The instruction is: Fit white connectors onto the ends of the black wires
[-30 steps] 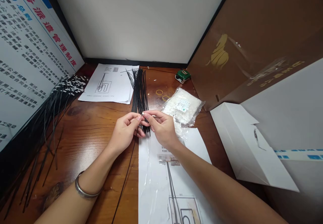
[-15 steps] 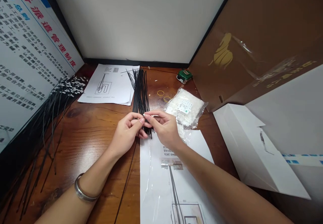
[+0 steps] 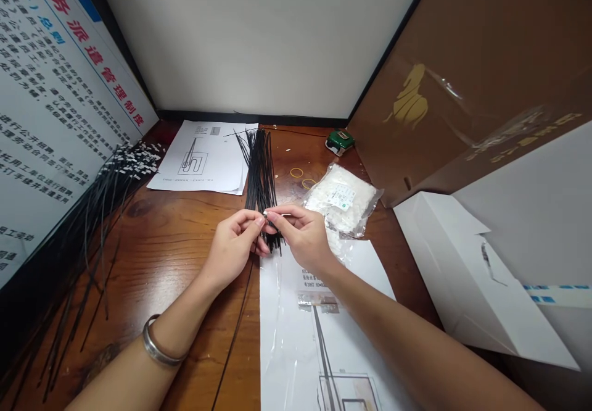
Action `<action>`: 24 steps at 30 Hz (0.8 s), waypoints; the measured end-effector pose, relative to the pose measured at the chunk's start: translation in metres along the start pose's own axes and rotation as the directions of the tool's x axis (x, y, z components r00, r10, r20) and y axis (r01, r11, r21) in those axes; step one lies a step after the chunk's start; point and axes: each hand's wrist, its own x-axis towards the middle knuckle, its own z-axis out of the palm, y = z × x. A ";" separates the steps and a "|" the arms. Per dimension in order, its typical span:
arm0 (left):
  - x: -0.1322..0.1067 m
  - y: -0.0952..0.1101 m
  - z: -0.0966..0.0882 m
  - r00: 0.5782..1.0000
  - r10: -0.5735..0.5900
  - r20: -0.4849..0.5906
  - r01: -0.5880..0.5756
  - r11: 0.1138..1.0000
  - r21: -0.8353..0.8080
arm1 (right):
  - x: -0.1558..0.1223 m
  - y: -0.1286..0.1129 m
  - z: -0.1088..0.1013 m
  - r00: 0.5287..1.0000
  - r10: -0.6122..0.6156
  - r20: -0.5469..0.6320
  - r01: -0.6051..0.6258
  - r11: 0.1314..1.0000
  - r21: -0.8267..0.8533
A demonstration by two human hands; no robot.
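Note:
My left hand [image 3: 234, 244] and my right hand [image 3: 300, 235] meet fingertip to fingertip over the near end of a bundle of thin black wires [image 3: 259, 170] lying on the wooden table [image 3: 152, 244]. Both hands pinch closed around one small pale piece at the end of a black wire [image 3: 235, 331] that trails toward me along the table. The piece itself is too small to name. A silver bracelet [image 3: 155, 346] circles my left wrist.
A clear bag of white parts [image 3: 340, 198] lies right of the hands. Drawing sheets sit at the back [image 3: 203, 158] and under my right forearm [image 3: 296, 337]. More black wires with white tips [image 3: 92, 213] fan out at left. Brown cardboard [image 3: 462, 90], a white box [image 3: 472, 275], a green object [image 3: 340, 141].
The hands have stayed pinched together over the wire bundle with only slight finger movement. The view has shifted a little.

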 end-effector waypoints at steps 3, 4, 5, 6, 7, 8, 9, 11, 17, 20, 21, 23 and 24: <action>0.000 0.002 0.000 1.000 -0.007 0.000 0.007 1.000 -0.008 | 0.000 0.000 0.000 1.000 -0.006 0.000 0.006 1.000 -0.022; 0.000 0.002 0.000 1.000 -0.009 -0.003 0.009 1.000 -0.008 | 0.000 0.000 0.000 1.000 -0.007 0.000 0.007 1.000 -0.029; 0.000 0.002 0.000 1.000 -0.009 -0.005 0.009 1.000 -0.008 | 0.000 0.001 0.000 1.000 -0.008 0.001 0.008 0.999 -0.034; 0.000 0.001 0.000 1.000 -0.009 -0.008 0.009 1.000 -0.007 | 0.000 0.001 -0.001 1.000 -0.009 0.000 0.009 0.999 -0.039; 0.000 0.001 0.000 1.000 -0.007 -0.010 0.007 1.000 -0.007 | 0.000 0.001 -0.001 1.000 -0.009 -0.003 0.009 0.999 -0.044; 0.000 0.001 0.000 1.000 -0.002 -0.013 0.002 1.000 -0.006 | 0.000 0.001 -0.001 1.000 -0.008 -0.005 0.007 0.999 -0.047; 0.000 0.000 0.000 1.000 0.002 -0.016 -0.002 1.000 -0.005 | 0.000 0.001 -0.001 1.000 -0.005 -0.006 0.004 0.999 -0.046; 0.000 -0.001 0.000 1.000 0.014 -0.015 -0.014 1.000 -0.006 | -0.001 0.000 0.000 1.000 0.003 -0.001 -0.003 0.999 -0.035; -0.001 -0.002 -0.001 1.000 0.000 -0.006 0.000 1.000 -0.015 | -0.003 -0.004 0.002 1.000 0.012 0.010 -0.012 1.000 -0.002; -0.001 -0.002 -0.001 0.999 -0.032 -0.005 0.032 0.999 -0.028 | -0.004 -0.004 0.002 1.000 0.000 -0.010 0.000 1.000 -0.004; -0.001 -0.001 -0.001 0.999 -0.037 -0.005 0.037 0.999 -0.033 | -0.004 -0.004 0.003 1.000 0.003 -0.014 -0.003 1.000 -0.003; -0.001 -0.001 -0.001 0.999 -0.048 -0.010 0.048 0.998 -0.045 | -0.005 -0.005 0.003 1.000 0.009 -0.021 -0.009 1.000 0.000; -0.001 0.000 -0.001 0.998 -0.054 -0.015 0.053 0.997 -0.051 | -0.005 -0.005 0.003 1.000 0.008 -0.027 -0.008 1.000 0.003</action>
